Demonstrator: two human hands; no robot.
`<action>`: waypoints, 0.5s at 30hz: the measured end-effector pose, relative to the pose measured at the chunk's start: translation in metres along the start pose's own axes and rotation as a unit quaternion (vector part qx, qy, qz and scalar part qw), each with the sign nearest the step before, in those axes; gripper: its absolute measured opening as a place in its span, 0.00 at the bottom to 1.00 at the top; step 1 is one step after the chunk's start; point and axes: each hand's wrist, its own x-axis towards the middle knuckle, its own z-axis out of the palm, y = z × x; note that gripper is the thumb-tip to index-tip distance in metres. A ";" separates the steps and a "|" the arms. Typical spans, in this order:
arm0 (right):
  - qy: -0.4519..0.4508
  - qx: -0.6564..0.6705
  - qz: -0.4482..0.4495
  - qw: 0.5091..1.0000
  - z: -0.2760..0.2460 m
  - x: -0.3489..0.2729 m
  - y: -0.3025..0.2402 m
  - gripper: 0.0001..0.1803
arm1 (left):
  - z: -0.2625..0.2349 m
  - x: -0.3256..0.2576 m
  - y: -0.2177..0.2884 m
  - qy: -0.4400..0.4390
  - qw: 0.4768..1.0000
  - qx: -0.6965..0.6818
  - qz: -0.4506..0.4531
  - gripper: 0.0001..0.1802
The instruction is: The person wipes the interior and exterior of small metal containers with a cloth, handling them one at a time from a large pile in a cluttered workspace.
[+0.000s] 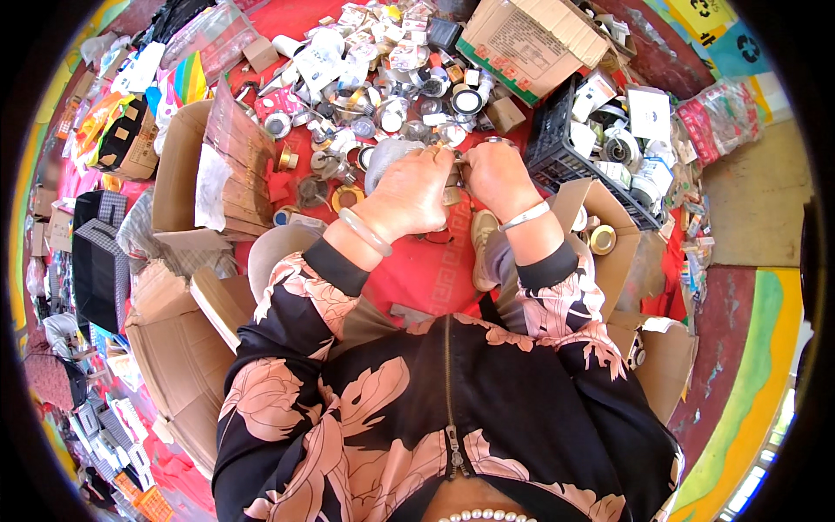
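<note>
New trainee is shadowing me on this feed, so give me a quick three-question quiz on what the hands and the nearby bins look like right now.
1. True or false: the left hand and right hand are together over the red mat.
2. Which wrist wears the pale green bangle?
3. The black crate lies on the person's: A left, B right.

Key: 1 true. 2 left. 3 B.

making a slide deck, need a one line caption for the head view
Left hand and right hand meet over a small metal part above a red mat strewn with round metal fittings, cardboard boxes and a black crate.
</note>
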 end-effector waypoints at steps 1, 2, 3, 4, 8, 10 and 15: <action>0.021 -0.017 0.011 1.000 0.003 -0.002 -0.002 0.07 | -0.001 0.000 -0.001 -0.013 1.000 -0.013 -0.011 0.24; 0.013 -0.009 0.003 1.000 0.000 -0.004 -0.005 0.07 | -0.003 0.000 0.000 -0.026 0.999 -0.026 -0.021 0.24; 0.006 -0.001 -0.004 1.000 -0.006 -0.005 -0.008 0.07 | -0.004 0.000 0.000 -0.038 0.998 -0.040 -0.032 0.25; -0.002 0.007 -0.012 1.000 -0.010 -0.006 -0.010 0.07 | -0.006 -0.001 -0.001 -0.048 0.997 -0.063 -0.026 0.25; -0.012 0.007 -0.054 0.998 -0.016 -0.011 -0.009 0.06 | -0.018 0.000 0.001 -0.114 0.985 -0.129 -0.018 0.25; -0.012 -0.008 -0.070 0.997 -0.016 -0.016 -0.006 0.06 | -0.019 0.001 0.000 -0.144 0.977 -0.156 -0.020 0.27; 0.083 0.144 -0.092 0.982 -0.043 -0.016 -0.010 0.03 | -0.020 0.004 -0.015 -0.164 0.948 -0.271 -0.034 0.32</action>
